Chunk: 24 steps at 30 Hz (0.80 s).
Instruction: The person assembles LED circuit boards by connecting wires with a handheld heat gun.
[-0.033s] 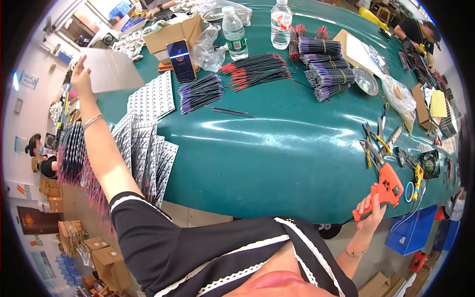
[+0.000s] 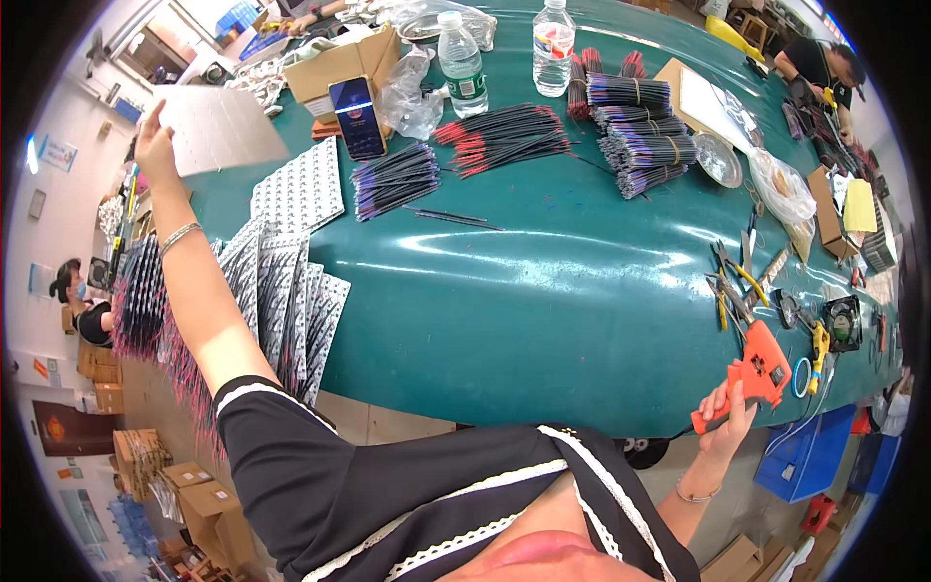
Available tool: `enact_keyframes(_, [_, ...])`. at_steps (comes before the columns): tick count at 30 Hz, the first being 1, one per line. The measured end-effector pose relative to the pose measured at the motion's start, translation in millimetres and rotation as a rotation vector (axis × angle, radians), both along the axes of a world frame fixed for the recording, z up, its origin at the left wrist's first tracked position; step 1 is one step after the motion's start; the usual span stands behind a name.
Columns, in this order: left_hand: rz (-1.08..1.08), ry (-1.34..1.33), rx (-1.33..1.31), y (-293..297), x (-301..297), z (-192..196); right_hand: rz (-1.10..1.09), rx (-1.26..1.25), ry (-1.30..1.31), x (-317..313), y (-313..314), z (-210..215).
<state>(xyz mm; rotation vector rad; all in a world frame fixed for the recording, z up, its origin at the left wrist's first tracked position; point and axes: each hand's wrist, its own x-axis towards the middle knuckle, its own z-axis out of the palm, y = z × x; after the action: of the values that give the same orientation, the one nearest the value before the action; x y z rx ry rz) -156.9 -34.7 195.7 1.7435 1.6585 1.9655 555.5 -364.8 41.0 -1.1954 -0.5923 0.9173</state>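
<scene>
My left arm reaches far out on the left. At its end my left hand is raised, index finger stretched out and the other fingers loosely bent, with nothing seen in it. Beside its fingers lies a pale flat sheet; I cannot tell whether they touch. Below that arm, printed boards and stacked boards with wires lie at the table's left edge. At the right front edge my right hand is wrapped around the handle of an orange hot glue gun.
On the green table stand two water bottles, a phone and a cardboard box. Bundled dark wires and loose wires lie mid-table. Pliers are near the glue gun. A co-worker sits far right.
My left hand has shifted slightly to the left and up. The pale sheet beside it has moved a little. My right hand and the hot glue gun stay in place.
</scene>
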Motion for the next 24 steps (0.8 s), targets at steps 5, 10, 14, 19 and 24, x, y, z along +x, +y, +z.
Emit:
enact_keyframes(5, [-0.285, -0.1, -0.018, -72, 153, 61, -0.034, 0.041, -0.016, 5, -11, -4])
enact_keyframes(10, [-0.557, 0.123, -0.394, -122, 238, 60, -0.012, 0.096, 0.01, 13, -21, -9])
enact_keyframes(14, [-0.735, 0.226, -0.631, -137, 280, 26, 0.019, 0.142, 0.037, 20, -29, -12])
enact_keyframes(19, [-0.916, 0.193, -0.673, -156, 369, 7, 0.029, 0.184, 0.097, 34, -46, -20])
enact_keyframes(24, [-1.198, 0.153, -0.657, -159, 472, -39, 0.019, 0.213, 0.118, 42, -52, -26])
